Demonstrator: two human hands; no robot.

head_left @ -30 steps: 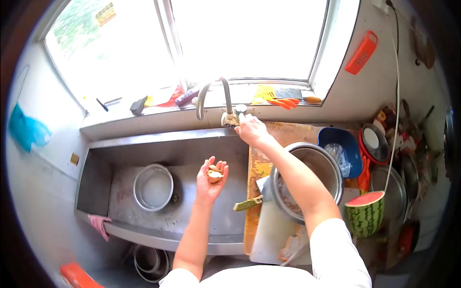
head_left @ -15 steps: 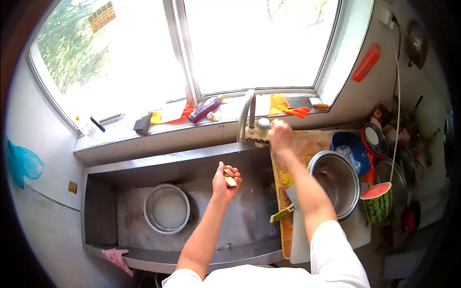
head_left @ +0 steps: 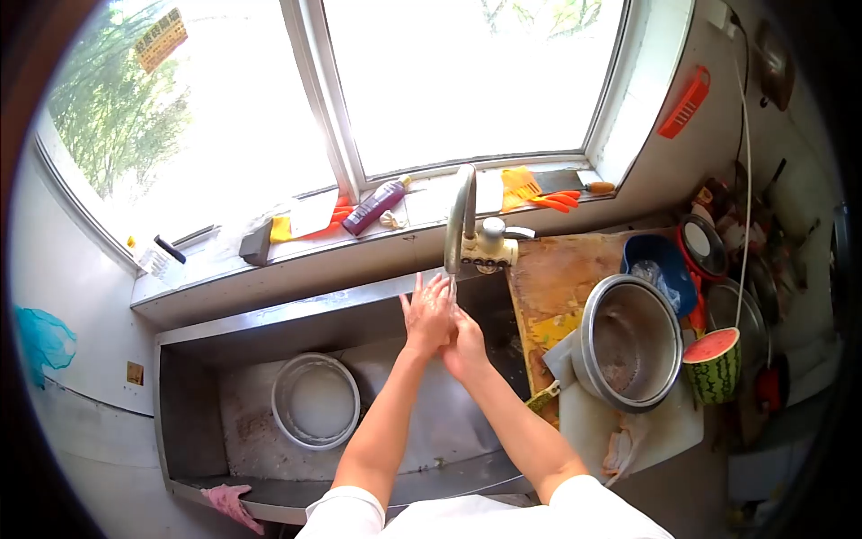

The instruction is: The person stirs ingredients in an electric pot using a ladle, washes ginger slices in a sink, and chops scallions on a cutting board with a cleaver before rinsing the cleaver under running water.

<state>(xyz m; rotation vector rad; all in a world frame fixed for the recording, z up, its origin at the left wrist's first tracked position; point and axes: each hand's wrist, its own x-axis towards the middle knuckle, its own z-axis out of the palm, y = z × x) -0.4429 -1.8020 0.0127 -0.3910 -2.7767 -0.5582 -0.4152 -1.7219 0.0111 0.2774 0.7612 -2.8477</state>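
Under the spout of the metal faucet (head_left: 460, 216), both hands meet over the sink (head_left: 404, 431). My left hand (head_left: 430, 316) has its fingers spread beneath the spout, and no item shows on it. Against its right side rests my right hand (head_left: 465, 343), its fingers mostly hidden behind the left one. The pale pieces seen earlier are out of sight, and whether they lie between the hands cannot be made out. A round metal bowl (head_left: 279, 400) with whitish contents stands in the sink, left of my forearms.
Right of the sink, a wooden board (head_left: 548, 269) and a white board (head_left: 584, 431) carry a large metal pot (head_left: 588, 346). Beyond are a blue basin (head_left: 687, 286) and a cut watermelon (head_left: 716, 377). A purple bottle (head_left: 375, 207) lies on the windowsill.
My right hand has left the faucet handle and come down to my left hand. The left hand has moved up under the spout, its fingers now spread. The pale pieces no longer show.
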